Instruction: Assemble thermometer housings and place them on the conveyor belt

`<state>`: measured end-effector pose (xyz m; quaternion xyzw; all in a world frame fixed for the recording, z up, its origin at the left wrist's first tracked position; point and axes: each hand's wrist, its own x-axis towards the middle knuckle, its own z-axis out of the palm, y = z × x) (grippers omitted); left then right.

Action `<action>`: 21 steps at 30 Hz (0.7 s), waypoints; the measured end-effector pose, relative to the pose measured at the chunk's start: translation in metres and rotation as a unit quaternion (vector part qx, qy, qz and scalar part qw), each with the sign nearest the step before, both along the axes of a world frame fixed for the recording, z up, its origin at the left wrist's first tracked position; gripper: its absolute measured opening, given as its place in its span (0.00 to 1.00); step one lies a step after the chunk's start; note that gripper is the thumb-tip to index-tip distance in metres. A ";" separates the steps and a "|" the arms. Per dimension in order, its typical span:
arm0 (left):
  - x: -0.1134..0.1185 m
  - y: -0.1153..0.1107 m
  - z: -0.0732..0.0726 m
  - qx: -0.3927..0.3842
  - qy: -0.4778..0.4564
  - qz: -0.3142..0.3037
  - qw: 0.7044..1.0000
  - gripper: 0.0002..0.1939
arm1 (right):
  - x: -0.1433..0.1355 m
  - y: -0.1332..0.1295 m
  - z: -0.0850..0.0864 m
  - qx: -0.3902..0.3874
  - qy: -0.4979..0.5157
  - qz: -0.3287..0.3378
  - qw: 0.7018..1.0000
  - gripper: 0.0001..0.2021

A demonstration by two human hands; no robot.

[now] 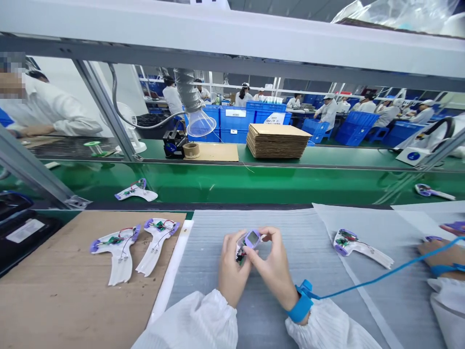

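Observation:
Over the grey foam mat (203, 271), my left hand (233, 266) is closed round a small device (252, 238) with a purple rim, a grey display and some green circuitry below. My right hand (273, 266), with a blue strap and cord at the wrist, pinches the same device by its right side. The rest of the device is hidden by my fingers. Two white shells (121, 261) (154, 247) with wires and green boards lie on the brown cardboard (72, 300) to the left. Another shell (363, 249) rests on the mat to the right.
A co-worker's hand (441, 254) is at the right edge. Beyond the mat runs a green belt (225, 186) with a shell (136, 191) on it. Behind stand a cardboard stack (278, 140) and a tape roll (191, 150). A metal frame (103, 106) rises at the left.

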<state>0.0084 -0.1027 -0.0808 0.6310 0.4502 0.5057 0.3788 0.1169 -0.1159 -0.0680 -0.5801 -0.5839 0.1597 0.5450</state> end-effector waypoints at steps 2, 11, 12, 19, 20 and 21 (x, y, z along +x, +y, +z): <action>0.004 0.002 -0.004 -0.087 -0.098 -0.037 0.991 0.25 | 0.001 -0.001 0.001 0.033 0.006 0.024 0.999 0.16; -0.009 0.007 0.002 0.003 -0.011 0.006 1.000 0.21 | 0.009 -0.005 0.006 0.010 -0.049 0.121 0.991 0.17; -0.009 0.006 0.004 0.012 0.004 -0.002 1.000 0.21 | 0.010 -0.005 0.006 0.006 -0.052 0.118 0.992 0.17; -0.005 0.001 0.006 0.021 0.023 -0.029 0.999 0.20 | 0.012 -0.006 0.008 -0.013 -0.060 0.118 0.991 0.17; -0.005 0.001 0.005 0.022 0.024 -0.029 0.999 0.20 | 0.011 -0.007 0.008 -0.017 -0.060 0.119 0.991 0.17; -0.005 0.001 0.005 0.022 0.027 -0.029 0.999 0.19 | 0.011 -0.007 0.008 -0.021 -0.059 0.119 0.991 0.17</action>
